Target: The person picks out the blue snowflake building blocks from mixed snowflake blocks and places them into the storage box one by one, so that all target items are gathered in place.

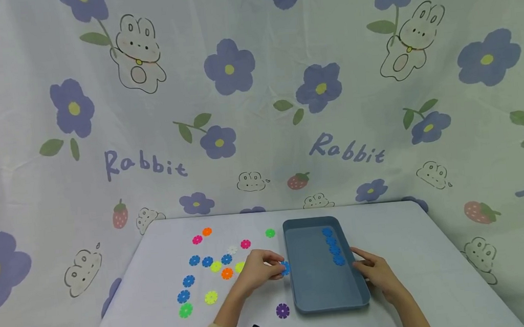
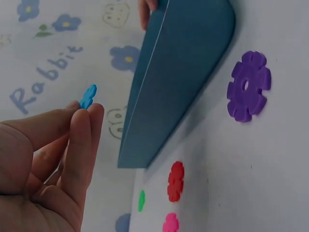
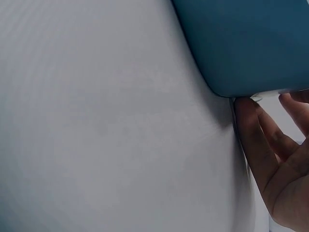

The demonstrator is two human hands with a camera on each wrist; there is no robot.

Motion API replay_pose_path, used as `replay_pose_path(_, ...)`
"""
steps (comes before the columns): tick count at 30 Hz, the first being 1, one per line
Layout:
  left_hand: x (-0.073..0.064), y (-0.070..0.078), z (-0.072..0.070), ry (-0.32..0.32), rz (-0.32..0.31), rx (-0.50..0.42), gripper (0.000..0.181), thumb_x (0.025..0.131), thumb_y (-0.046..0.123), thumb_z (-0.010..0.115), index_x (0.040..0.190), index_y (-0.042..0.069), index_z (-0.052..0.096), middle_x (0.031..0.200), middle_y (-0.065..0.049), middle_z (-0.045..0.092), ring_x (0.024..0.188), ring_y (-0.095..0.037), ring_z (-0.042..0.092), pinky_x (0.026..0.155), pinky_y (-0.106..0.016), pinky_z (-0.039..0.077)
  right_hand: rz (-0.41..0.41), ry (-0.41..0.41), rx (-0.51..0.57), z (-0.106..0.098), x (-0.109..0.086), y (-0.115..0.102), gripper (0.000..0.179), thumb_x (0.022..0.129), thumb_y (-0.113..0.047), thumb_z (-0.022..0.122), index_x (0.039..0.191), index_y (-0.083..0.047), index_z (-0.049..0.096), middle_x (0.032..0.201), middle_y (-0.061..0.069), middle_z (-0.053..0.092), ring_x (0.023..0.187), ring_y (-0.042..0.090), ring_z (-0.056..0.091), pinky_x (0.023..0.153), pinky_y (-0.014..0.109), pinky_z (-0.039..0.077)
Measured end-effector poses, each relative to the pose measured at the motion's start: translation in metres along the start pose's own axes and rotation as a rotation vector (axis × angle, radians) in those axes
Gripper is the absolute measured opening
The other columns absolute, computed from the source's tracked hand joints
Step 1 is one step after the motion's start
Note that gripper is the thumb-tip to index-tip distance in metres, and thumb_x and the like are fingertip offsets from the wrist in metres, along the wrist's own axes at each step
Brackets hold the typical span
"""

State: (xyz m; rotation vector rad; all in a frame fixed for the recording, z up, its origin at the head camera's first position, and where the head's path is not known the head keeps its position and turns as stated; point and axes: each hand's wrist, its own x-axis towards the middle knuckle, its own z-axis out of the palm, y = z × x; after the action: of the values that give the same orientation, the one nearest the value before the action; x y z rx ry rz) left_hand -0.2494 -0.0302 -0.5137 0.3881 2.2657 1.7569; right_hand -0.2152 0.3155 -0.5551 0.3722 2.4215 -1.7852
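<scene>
My left hand [image 1: 259,267] pinches a blue snowflake building disc [image 2: 89,96] between thumb and fingertips, held up just left of the grey-blue tray [image 1: 316,292]. In the left wrist view the disc stands on edge above the fingertips, beside the tray wall. Inside the tray, along its right side, several blue discs [image 1: 335,250] lie in a slanting row. My right hand [image 1: 378,272] is at the outer right side of the tray, its fingertips touching the edge. The right wrist view shows those fingers [image 3: 253,140] extended up to the tray's rim.
Left of the tray, loose discs are scattered over the white table [image 1: 154,315]: several blue ones [image 1: 188,281], plus yellow, orange, pink, white and green. A purple disc [image 1: 283,310] lies near the tray's front left corner. A rabbit-print curtain [image 1: 257,107] hangs behind the table.
</scene>
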Motion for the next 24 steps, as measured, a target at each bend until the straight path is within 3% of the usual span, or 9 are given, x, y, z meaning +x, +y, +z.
replay_pose_path(15, 0.020, 0.010, 0.039, -0.086, 0.036, -0.022, 0.020, 0.085, 0.004, 0.074, 0.102, -0.005, 0.071, 0.079, -0.010, 0.061, 0.065, -0.017, 0.068, 0.062, -0.028, 0.058, -0.010, 0.011, 0.019, 0.000, 0.000, 0.002, 0.050, 0.093, -0.016, 0.064, 0.141, -0.011, 0.052, 0.115, 0.017, 0.065, 0.092, 0.027, 0.065, 0.071, 0.042, 0.057)
replay_pose_path(24, 0.035, 0.020, 0.056, -0.146, 0.035, -0.092, 0.020, 0.085, 0.003, 0.074, 0.102, -0.007, 0.070, 0.081, -0.008, 0.064, 0.065, -0.016, 0.068, 0.064, -0.032, 0.059, -0.017, 0.013, 0.013, 0.001, 0.001, 0.000, 0.050, 0.093, -0.017, 0.064, 0.141, -0.012, 0.052, 0.117, 0.019, 0.064, 0.094, 0.029, 0.065, 0.072, 0.043, 0.057)
